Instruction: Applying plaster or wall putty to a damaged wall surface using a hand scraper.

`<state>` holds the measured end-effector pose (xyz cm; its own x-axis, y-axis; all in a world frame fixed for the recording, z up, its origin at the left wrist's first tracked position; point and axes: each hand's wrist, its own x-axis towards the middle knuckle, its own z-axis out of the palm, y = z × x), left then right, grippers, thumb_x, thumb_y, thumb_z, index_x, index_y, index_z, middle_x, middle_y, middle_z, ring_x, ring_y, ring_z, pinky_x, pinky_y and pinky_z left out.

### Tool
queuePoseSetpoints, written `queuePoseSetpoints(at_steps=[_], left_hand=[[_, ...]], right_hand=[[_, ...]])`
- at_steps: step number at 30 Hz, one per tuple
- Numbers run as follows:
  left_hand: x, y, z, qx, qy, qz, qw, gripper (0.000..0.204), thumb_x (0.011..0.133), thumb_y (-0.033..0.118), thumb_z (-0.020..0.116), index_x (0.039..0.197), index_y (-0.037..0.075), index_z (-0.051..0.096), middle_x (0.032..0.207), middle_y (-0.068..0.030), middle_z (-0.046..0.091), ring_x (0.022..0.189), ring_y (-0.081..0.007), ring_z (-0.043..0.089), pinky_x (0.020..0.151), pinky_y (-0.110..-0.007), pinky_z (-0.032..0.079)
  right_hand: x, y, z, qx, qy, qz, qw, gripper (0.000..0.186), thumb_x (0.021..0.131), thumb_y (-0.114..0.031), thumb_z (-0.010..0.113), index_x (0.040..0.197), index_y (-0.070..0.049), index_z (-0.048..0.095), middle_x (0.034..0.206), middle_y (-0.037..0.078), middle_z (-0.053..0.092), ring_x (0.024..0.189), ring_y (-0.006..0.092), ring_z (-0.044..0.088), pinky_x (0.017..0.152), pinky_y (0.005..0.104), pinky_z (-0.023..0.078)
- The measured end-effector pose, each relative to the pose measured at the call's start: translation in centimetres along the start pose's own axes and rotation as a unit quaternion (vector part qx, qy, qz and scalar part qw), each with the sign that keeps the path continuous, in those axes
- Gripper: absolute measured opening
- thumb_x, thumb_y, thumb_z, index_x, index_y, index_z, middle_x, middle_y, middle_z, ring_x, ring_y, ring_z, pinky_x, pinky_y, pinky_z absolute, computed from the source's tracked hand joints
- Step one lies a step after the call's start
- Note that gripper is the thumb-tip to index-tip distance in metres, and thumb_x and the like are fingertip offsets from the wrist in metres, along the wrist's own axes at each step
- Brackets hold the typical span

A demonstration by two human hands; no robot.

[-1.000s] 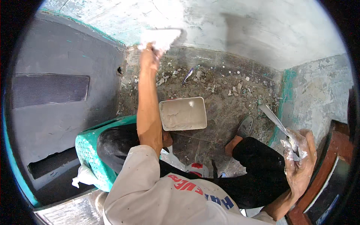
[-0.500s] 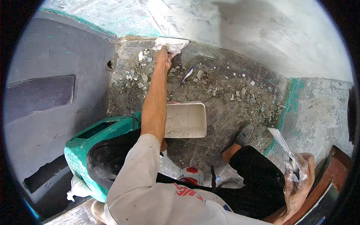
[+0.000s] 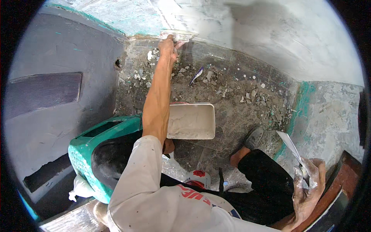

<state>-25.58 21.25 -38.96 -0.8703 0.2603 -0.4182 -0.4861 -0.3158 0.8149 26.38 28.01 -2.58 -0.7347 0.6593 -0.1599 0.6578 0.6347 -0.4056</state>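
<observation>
My left hand reaches far forward, fingers wrapped round a wide, putty-smeared spreader. Its blade lies against the foot of the whitish wall, where wall meets floor. At the lower right, my right hand is coated in white putty and grips a putty knife, its blade pointing up and away from me. A rectangular cream tub with pale putty inside stands on the floor beside my left forearm, which covers its left end.
Paint flakes and plaster chips litter the dusty floor, with a slim purple-and-white item among them. A green plastic stool is at my left. Between my legs stands a white-and-red bucket. A grey wall rises on the left.
My left hand has pushed the spreader slightly farther up against the wall's foot, and its blade appears more tilted. My right hand and putty knife have barely moved.
</observation>
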Motion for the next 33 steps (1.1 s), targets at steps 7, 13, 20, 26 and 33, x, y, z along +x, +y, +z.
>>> queuePoseSetpoints(at_steps=[7,13,20,26,33], left_hand=[[-4.1,7.6,2.6,-0.008,-0.076,0.086,0.993,0.027,0.098,-0.001,0.052,0.117,-0.02,0.047,0.106,-0.0278,0.063,0.086,-0.0378,0.073,0.068,-0.043,0.07],[-8.3,13.2,6.1,0.013,-0.132,0.14,0.981,0.021,0.097,0.0,0.055,0.106,-0.018,0.048,0.1,-0.0272,0.063,0.081,-0.0342,0.073,0.068,-0.041,0.07],[-19.2,16.1,6.5,0.006,-0.119,0.196,0.973,0.018,0.096,0.009,0.063,0.11,-0.001,0.059,0.095,-0.0079,0.065,0.075,-0.0162,0.065,0.06,-0.032,0.057],[-32.2,15.6,10.4,-0.081,-0.204,0.205,0.954,0.036,0.095,0.012,0.065,0.128,0.002,0.053,0.091,-0.0044,0.064,0.068,-0.0101,0.059,0.053,-0.025,0.053],[-39.5,16.7,9.3,-0.004,-0.319,0.192,0.928,0.049,0.094,0.013,0.069,0.138,0.001,0.051,0.1,-0.0025,0.068,0.064,-0.0054,0.053,0.054,-0.021,0.044]], right_hand=[[-0.7,-0.2,-1.0,0.005,0.014,-0.048,0.999,0.029,0.097,-0.02,0.06,0.118,0.0,0.065,0.098,0.014,0.052,0.08,0.0222,0.052,0.069,0.0327,0.043],[-1.6,-0.7,-2.3,0.047,0.059,-0.078,0.994,0.029,0.094,-0.019,0.063,0.115,0.002,0.065,0.097,0.014,0.053,0.08,0.0238,0.054,0.069,0.0337,0.044],[-2.2,-0.3,-2.7,0.084,0.13,-0.092,0.984,0.03,0.089,-0.002,0.064,0.118,-0.001,0.066,0.099,0.015,0.062,0.081,0.0295,0.063,0.072,0.0358,0.051],[-1.8,-0.6,-1.0,0.333,0.135,-0.041,0.932,0.041,0.092,0.009,0.057,0.131,-0.001,0.059,0.108,0.007,0.068,0.092,0.0097,0.061,0.074,0.0227,0.048],[-3.3,0.2,-3.2,0.379,0.146,-0.093,0.909,0.034,0.091,0.007,0.06,0.125,0.001,0.06,0.104,0.005,0.069,0.084,0.0052,0.056,0.068,0.0196,0.044]])
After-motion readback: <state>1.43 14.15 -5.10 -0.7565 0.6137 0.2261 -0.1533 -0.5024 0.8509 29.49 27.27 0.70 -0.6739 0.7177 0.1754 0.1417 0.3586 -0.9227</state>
